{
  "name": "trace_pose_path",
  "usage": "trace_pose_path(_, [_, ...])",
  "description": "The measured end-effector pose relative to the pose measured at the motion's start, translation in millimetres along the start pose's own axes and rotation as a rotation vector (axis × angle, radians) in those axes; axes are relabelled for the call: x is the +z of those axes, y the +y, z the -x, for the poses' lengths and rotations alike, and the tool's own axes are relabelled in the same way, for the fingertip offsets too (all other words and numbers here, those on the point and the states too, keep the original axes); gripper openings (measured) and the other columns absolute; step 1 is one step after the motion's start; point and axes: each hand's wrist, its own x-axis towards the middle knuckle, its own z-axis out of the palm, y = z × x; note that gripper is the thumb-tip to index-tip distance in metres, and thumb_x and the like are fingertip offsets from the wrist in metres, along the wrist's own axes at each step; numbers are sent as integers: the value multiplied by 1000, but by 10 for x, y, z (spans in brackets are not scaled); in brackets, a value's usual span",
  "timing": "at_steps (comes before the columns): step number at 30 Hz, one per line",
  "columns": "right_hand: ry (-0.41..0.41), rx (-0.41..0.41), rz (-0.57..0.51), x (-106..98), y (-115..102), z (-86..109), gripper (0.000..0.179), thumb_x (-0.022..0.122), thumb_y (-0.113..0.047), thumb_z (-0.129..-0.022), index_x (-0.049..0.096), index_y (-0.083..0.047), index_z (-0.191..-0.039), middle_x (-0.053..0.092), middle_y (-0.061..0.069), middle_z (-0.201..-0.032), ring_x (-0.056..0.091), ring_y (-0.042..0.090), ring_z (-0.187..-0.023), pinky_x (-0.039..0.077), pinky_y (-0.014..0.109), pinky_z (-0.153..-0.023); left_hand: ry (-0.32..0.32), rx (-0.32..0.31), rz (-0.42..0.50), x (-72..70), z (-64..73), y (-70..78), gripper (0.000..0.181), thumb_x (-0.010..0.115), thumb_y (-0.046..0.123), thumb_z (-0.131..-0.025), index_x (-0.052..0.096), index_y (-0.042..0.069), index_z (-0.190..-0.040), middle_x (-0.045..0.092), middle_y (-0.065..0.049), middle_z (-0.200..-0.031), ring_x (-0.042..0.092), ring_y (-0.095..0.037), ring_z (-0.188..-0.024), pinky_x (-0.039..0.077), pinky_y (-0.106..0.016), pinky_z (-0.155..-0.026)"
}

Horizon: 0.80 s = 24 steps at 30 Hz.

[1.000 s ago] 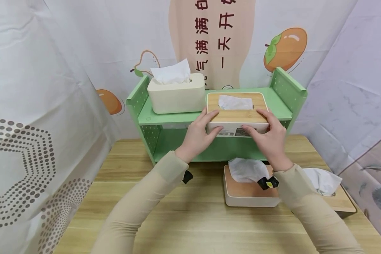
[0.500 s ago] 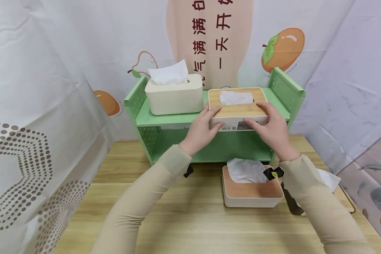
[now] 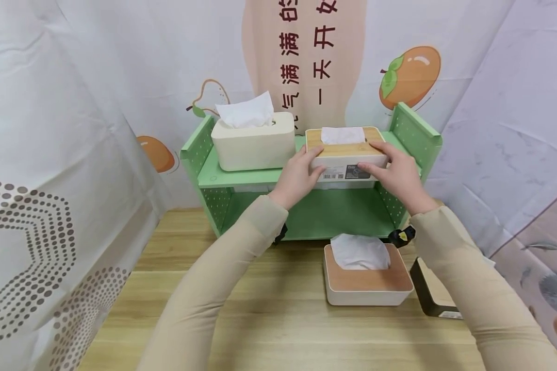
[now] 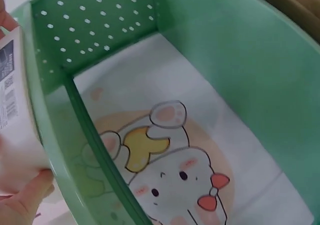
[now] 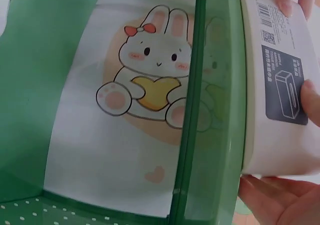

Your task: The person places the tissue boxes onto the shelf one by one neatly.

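Both hands hold a white tissue box (image 3: pixel 339 162) with a bamboo lid and a tissue lying across its slot. My left hand (image 3: pixel 297 178) grips its left front corner, and my right hand (image 3: pixel 401 178) grips the right one. Each thumb presses the labelled front while the fingers reach over the lid and side. The box overlaps the right part of the green shelf's top board (image 3: pixel 241 178). In the right wrist view the box's white wall (image 5: pixel 270 145) lies right against the shelf edge. A cream tissue box (image 3: pixel 255 147) stands just left of it on the same board.
A white tissue box with a reddish-brown lid (image 3: pixel 366 281) sits on the wooden table (image 3: pixel 260 330) before the shelf. Right of it, a dark-sided tissue box (image 3: pixel 429 293) is partly behind the right sleeve. The shelf's raised side panels (image 3: pixel 418 134) flank the top board.
Both hands have moved the bamboo-lidded tissue box back, farther over the top shelf board. The cream box and the boxes on the table stay put.
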Motion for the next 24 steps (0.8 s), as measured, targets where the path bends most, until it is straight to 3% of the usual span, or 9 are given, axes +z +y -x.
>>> trace_pose_path(5, [-56,19,41,-42,19,-97,62,69,-35,-86,47,-15,-141,60,25,-116,48,30,-83,36,32,-58,-16,16,-74,3,-90,-19,52,59,23,-94,44,14,-143,38,-17,-148,48,-27,-129,40,-34,-105])
trace_pose_path(12, [-111,16,107,-91,45,-233,62,68,-29,-87,45,-14,-142,61,26,-101,50,30,-80,36,32,-58,-39,-5,-150,39,-226,-30,54,59,22,-94,41,16,-144,47,-11,-141,56,-23,-119,41,-32,-104])
trace_pose_path(17, [-154,36,148,-79,58,-314,63,66,-25,-89,40,-14,-145,58,30,-118,51,34,-87,39,40,-68,-34,-26,-182,78,-291,-35,54,58,20,-95,40,18,-145,43,-13,-145,58,-26,-116,41,-33,-104])
trace_pose_path(21, [-178,57,153,-66,47,-370,64,65,-23,-90,36,-14,-147,44,30,-138,50,42,-108,40,52,-85,-41,-52,-187,100,-341,-33,53,55,18,-96,38,17,-146,39,-14,-147,58,-26,-115,42,-33,-103])
trace_pose_path(24, [-188,74,149,-71,30,-406,65,64,-22,-91,34,-15,-148,39,29,-143,45,44,-121,37,55,-93,-46,-65,-195,100,-379,-24,54,54,17,-97,36,17,-147,37,-14,-149,58,-25,-115,41,-33,-104])
